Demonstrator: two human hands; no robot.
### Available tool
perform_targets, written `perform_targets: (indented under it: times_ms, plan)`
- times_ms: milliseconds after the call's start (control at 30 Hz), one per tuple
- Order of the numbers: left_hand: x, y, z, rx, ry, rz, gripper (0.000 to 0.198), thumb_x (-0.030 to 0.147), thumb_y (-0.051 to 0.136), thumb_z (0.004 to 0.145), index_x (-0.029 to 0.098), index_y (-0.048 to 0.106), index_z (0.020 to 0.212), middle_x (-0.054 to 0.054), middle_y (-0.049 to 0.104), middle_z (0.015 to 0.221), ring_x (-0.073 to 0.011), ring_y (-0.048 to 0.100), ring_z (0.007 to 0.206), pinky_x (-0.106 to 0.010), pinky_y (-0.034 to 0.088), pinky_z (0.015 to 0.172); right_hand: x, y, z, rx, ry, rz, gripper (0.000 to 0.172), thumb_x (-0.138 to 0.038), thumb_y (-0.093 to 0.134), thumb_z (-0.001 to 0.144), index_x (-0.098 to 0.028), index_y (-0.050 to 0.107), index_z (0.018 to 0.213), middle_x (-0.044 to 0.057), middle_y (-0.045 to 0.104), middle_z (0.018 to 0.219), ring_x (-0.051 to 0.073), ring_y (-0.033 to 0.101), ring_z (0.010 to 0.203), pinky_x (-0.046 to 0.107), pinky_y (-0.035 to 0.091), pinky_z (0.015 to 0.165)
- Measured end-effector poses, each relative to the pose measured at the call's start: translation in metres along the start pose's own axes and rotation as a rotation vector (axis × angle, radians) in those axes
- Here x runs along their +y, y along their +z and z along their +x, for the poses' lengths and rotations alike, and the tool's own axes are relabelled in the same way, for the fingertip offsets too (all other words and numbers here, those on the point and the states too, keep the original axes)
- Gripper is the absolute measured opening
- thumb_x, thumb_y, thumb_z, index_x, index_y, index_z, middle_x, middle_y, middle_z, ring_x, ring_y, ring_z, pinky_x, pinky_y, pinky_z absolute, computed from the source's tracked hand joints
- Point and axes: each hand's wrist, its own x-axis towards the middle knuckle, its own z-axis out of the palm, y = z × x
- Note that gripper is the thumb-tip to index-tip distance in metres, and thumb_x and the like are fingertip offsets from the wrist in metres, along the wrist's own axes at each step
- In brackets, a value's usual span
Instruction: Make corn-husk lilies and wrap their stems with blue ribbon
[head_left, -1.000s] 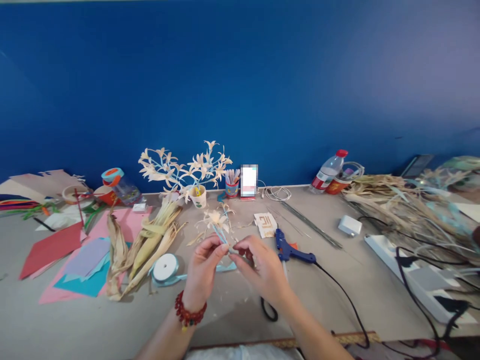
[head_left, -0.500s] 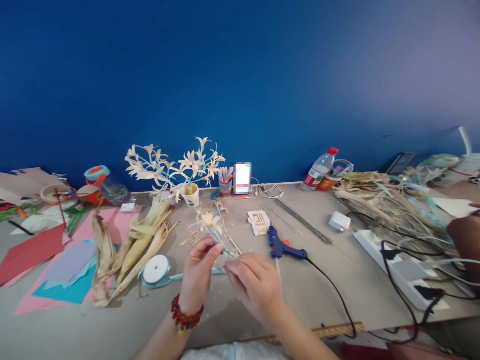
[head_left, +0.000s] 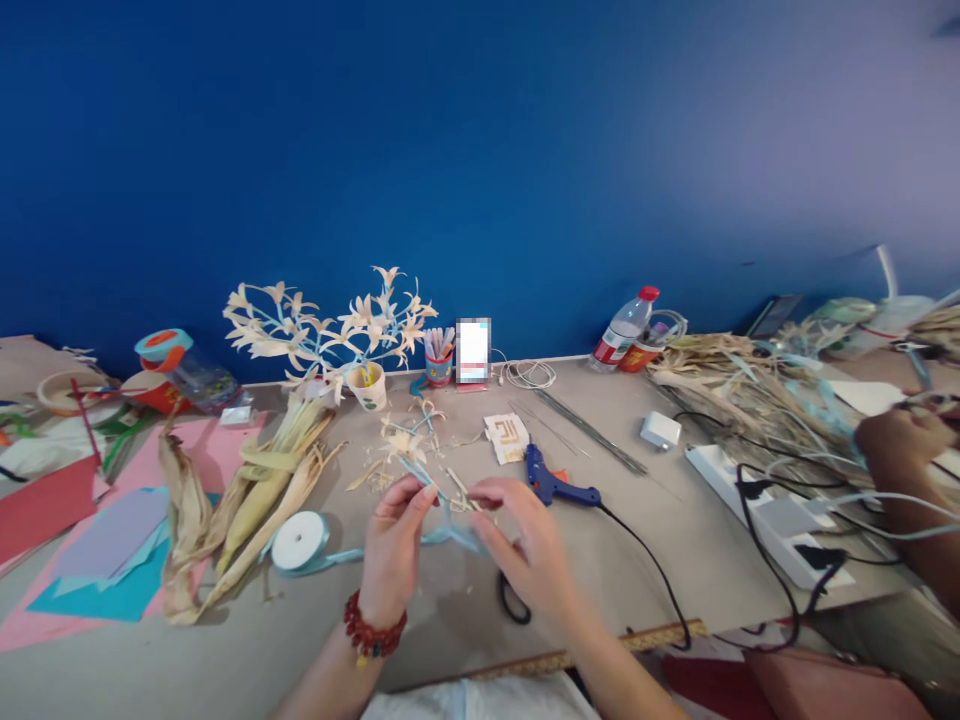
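A handmade pale corn-husk flower (head_left: pixel 403 440) with a thin light-blue wrapped stem stands up from my left hand (head_left: pixel 394 540). Thumb and fingers of that hand are pinched on the stem. To the right, my right hand (head_left: pixel 525 540) has its thumb and fingers bent around the light-blue ribbon (head_left: pixel 442 537), close to the stem's lower end. The ribbon trails left to its white-centred spool (head_left: pixel 300 542) on the table. Part of the ribbon is hidden by the right fingers. A black loop-shaped handle (head_left: pixel 514 600) shows beneath the right hand.
A blue glue gun (head_left: pixel 555 480) lies right of my hands, its cord running to the front edge. Husks (head_left: pixel 255 510) and coloured paper (head_left: pixel 112 535) are left. A cup (head_left: pixel 367 388) of flowers stands behind. Right are a power strip (head_left: pixel 765 520) and another person's hand (head_left: pixel 904 440).
My right hand has shifted slightly up and right, its fingers opening out and the ribbon reaching farther right. My left hand stays on the stem. The view has turned slightly right.
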Motion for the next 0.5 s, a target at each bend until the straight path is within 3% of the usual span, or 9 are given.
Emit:
perform_targets:
  times_ms: [167,367,500]
  plan:
    - [0.0,0.002,-0.002,-0.013,0.004,-0.01,0.025,0.027,0.087,0.055,0.02,0.073,0.075,0.0,0.075,0.076,-0.014,0.066,0.074,-0.027,0.051,0.075,0.0,0.012,0.022,-0.176,0.1,0.047,0.016,-0.024,0.047,0.096,-0.021,0.061,0.09,0.002,0.067,0.083,0.016,0.063,0.079,0.025,0.047,0.07]
    - [-0.002,-0.003,0.0,-0.011,0.027,0.016,0.023,0.025,0.086,0.058,0.019,0.073,0.076,0.0,0.074,0.077,-0.0132,0.064,0.077,-0.026,0.049,0.077,-0.002,0.018,0.021,-0.187,0.196,0.09,0.008,-0.024,0.053,0.091,-0.021,0.06,0.091,0.002,0.066,0.083,0.016,0.062,0.077,0.019,0.043,0.052]
    - [-0.006,-0.004,0.002,-0.029,0.037,0.011,0.022,0.023,0.085,0.059,0.019,0.073,0.076,-0.001,0.072,0.086,-0.0135,0.064,0.083,-0.026,0.048,0.082,-0.001,0.019,0.022,-0.19,0.186,0.075,0.007,-0.023,0.054,0.09,-0.02,0.06,0.089,0.001,0.064,0.078,0.015,0.06,0.072,0.02,0.042,0.053]
